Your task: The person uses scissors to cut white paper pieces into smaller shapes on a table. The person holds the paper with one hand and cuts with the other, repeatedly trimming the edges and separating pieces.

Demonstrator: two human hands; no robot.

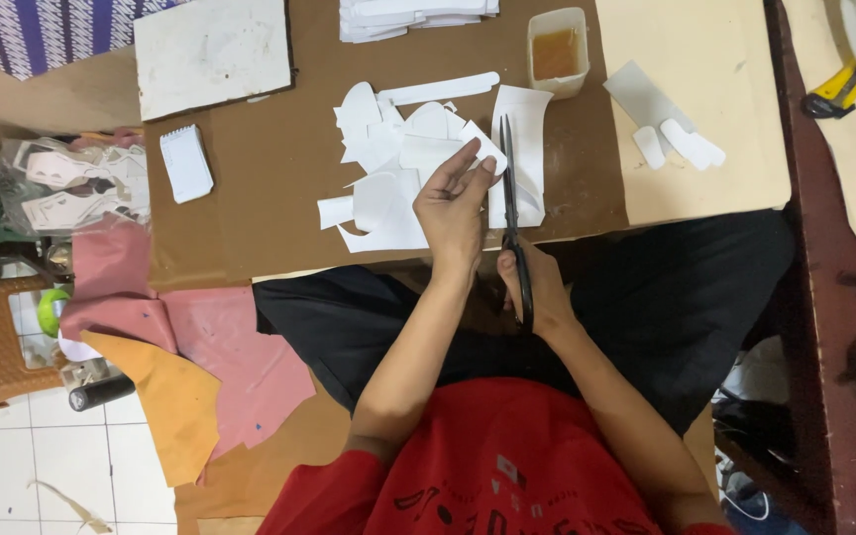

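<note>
My right hand (545, 297) is closed around the handles of the long black scissors (513, 213), just off the near edge of the brown table (260, 178), blades pointing away from me. My left hand (456, 203) pinches a small white cut paper piece (488, 149) between thumb and fingertips, right beside the blades. Under and past that hand lies a loose heap of white paper cutouts (388, 168) near the table's near edge, with a tall white paper sheet (527, 149) beside the scissors. Farther off, by the far edge, stands a translucent plastic tub of amber liquid (558, 52); a stack of white paper (413, 18) sits next to it.
</note>
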